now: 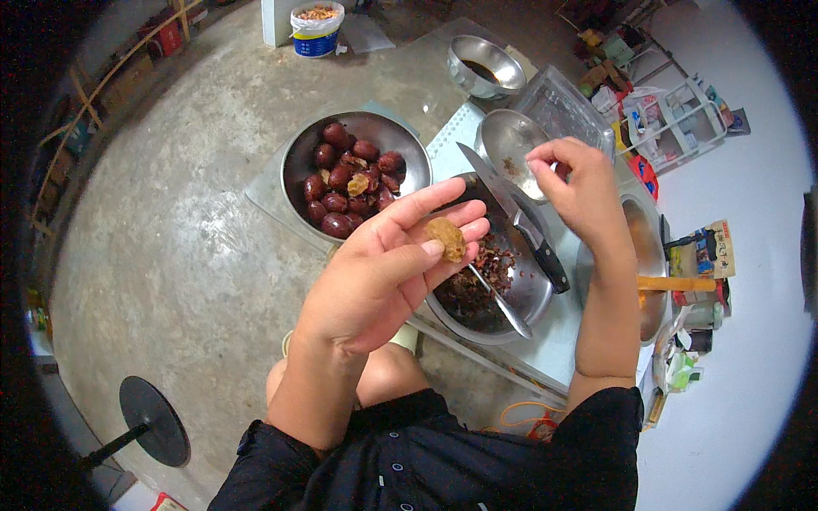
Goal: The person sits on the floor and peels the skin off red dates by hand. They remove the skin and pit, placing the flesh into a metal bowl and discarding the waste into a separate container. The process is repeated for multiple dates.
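Observation:
My left hand (pixel 390 262) is palm up, and its thumb presses a yellow-brown lump of soft pulp (pixel 446 239) against the fingers. My right hand (pixel 569 185) is raised over a shallow metal bowl (pixel 511 137) with some bits in it, thumb and forefinger close together; whether anything is between them cannot be told. Left of my left hand, a steel bowl (pixel 415 153) holds dark red, date-like fruits (pixel 334 203) and pulp pieces. Below both hands, another metal bowl (pixel 537 306) contains dark chopped bits and a metal spoon (pixel 501 303). A black-handled kitchen knife (pixel 511 211) lies across its rim.
A metal basin (pixel 489 45) with dark liquid and a clear plastic tray (pixel 569 102) stand at the back. Right of my right forearm is a large metal pan (pixel 652 255) with a wooden handle (pixel 680 283) across it. A white bucket (pixel 316 29) stands farther off on the floor.

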The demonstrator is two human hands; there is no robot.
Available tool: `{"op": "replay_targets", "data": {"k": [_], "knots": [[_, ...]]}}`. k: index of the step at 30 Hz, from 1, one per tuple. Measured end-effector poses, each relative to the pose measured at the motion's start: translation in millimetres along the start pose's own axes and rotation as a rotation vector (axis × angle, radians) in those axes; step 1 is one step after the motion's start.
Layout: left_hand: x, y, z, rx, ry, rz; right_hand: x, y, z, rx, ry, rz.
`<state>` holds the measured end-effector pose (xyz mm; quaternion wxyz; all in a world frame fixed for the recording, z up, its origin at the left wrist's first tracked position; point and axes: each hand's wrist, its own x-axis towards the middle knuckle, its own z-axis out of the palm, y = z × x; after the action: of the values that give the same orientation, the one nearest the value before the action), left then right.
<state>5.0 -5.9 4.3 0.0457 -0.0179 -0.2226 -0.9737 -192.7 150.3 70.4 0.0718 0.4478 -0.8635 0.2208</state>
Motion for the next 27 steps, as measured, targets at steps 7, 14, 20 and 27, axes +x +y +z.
{"op": "replay_targets", "data": {"k": [7, 14, 20, 27], "knots": [[0.7, -9.1, 1.6, 0.174, 0.043, 0.081, -42.5, -79.6, -9.6, 0.338, -0.136, -0.138], [1.7, -12.5, -0.5, 0.249, 0.013, 0.155, -47.0, -85.3, -1.8, 0.289, -0.117, -0.233], [2.0, -14.5, -0.8, 0.266, 0.002, 0.171, -49.5, -86.4, 0.0, 0.233, -0.122, -0.235], [-0.1, -12.4, 3.7, 0.316, 0.041, 0.179, -49.3, -89.8, -4.7, 0.199, -0.028, -0.177]]}}
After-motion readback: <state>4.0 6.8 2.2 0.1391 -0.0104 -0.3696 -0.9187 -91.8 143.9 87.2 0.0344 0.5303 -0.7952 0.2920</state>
